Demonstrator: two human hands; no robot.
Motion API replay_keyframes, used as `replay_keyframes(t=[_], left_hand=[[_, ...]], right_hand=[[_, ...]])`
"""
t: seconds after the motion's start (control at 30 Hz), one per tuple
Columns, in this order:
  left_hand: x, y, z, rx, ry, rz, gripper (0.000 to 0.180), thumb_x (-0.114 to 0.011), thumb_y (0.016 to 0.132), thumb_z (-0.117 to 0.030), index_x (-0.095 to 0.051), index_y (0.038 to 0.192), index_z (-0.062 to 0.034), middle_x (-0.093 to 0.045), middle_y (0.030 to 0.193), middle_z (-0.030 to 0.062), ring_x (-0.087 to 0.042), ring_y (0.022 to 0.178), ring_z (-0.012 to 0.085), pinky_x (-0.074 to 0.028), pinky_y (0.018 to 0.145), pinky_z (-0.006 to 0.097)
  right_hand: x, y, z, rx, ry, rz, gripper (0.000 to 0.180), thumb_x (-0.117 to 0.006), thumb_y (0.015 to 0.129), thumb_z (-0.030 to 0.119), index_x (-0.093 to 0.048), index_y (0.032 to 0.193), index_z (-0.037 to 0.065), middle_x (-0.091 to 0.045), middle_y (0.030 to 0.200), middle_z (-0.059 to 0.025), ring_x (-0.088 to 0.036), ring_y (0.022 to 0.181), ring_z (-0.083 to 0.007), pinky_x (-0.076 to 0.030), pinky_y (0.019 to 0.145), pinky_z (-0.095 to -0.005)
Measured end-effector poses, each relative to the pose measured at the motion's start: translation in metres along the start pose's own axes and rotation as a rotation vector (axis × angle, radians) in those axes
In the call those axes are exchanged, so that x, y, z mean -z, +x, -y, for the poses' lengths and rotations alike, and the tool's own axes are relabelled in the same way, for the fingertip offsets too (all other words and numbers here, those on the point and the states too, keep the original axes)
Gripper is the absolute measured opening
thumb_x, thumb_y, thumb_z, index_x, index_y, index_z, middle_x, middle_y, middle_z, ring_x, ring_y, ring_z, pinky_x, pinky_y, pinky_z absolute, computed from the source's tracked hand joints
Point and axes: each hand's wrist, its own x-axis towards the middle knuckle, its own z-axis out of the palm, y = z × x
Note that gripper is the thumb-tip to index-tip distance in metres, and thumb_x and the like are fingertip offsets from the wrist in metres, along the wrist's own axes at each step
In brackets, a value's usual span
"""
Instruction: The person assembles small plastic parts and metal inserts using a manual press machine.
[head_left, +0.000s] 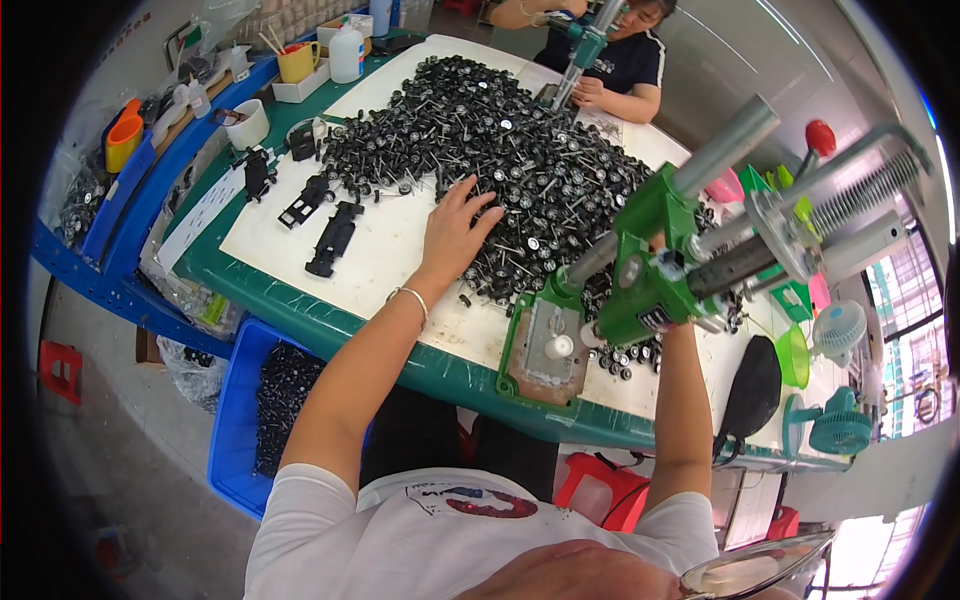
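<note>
Where fingers spread: left hand (452, 232) atop wheel-axle pile (500, 140).

Wheel pile (500, 140) behind press (640, 280), on table (330, 325)

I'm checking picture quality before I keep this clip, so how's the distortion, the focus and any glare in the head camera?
Head view: strong fisheye, the green table edge bows and the corners go black; the left hand on the pile of small black wheels is sharp; the near green press looks slightly soft; window light washes out the lower right.
</note>
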Motion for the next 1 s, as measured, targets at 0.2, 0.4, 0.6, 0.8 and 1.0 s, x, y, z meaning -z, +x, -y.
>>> replay_keyframes(t=[0.2, 0.4, 0.6, 0.8, 1.0], left_hand=[[-0.004, -0.003, 0.02, 0.001, -0.037, -0.014, 0.042, -0.054, 0.093, -0.041, -0.063, 0.118, -0.0077, -0.048, 0.138, 0.0178, -0.041, 0.131, 0.0341, -0.032, 0.109, 0.039], [0.023, -0.015, -0.008, 0.009, -0.294, -0.125, 0.034, -0.055, 0.095, -0.023, -0.059, 0.122, -0.0016, -0.055, 0.131, 0.0124, -0.05, 0.123, 0.0229, -0.036, 0.104, 0.031], [0.058, -0.069, -0.031, 0.136, -0.219, -0.069, 0.035, -0.059, 0.094, -0.024, -0.059, 0.123, -0.0027, -0.057, 0.128, 0.0106, -0.051, 0.121, 0.0203, -0.035, 0.104, 0.032], [0.072, -0.103, -0.035, 0.192, -0.148, -0.02, 0.037, -0.067, 0.088, -0.022, -0.061, 0.12, -0.0043, -0.063, 0.119, 0.0096, -0.056, 0.111, 0.0183, -0.038, 0.1, 0.031], [0.074, -0.107, -0.05, 0.013, -0.003, 0.051, 0.033, -0.071, 0.08, -0.014, -0.065, 0.112, -0.0065, -0.064, 0.106, 0.0095, -0.059, 0.099, 0.024, -0.045, 0.091, 0.032]], right_hand=[[0.103, -0.083, 0.158, -0.402, 0.135, -0.018, 0.017, -0.061, 0.09, 0.008, -0.068, 0.104, 0.0, -0.06, 0.087, -0.0024, -0.053, 0.075, -0.0094, -0.043, 0.067, -0.0226], [0.116, -0.153, 0.195, -0.486, 0.134, 0.053, 0.019, -0.066, 0.085, 0.008, -0.069, 0.103, 0.004, -0.059, 0.086, -0.0041, -0.052, 0.069, -0.0105, -0.042, 0.062, -0.0241], [0.093, -0.15, 0.201, -0.478, -0.033, 0.128, 0.029, -0.071, 0.08, 0.023, -0.065, 0.106, 0.011, -0.061, 0.094, -0.0053, -0.06, 0.074, -0.023, -0.049, 0.065, -0.0338], [0.072, -0.144, 0.189, -0.405, -0.202, 0.027, 0.019, -0.067, 0.084, 0.023, -0.063, 0.098, 0.01, -0.062, 0.095, -0.0062, -0.062, 0.087, -0.0292, -0.049, 0.071, -0.0381], [0.071, -0.143, 0.19, -0.498, 0.017, -0.023, 0.019, -0.065, 0.085, 0.009, -0.065, 0.104, 0.006, -0.061, 0.095, -0.0039, -0.058, 0.076, -0.0111, -0.043, 0.06, -0.0242]])
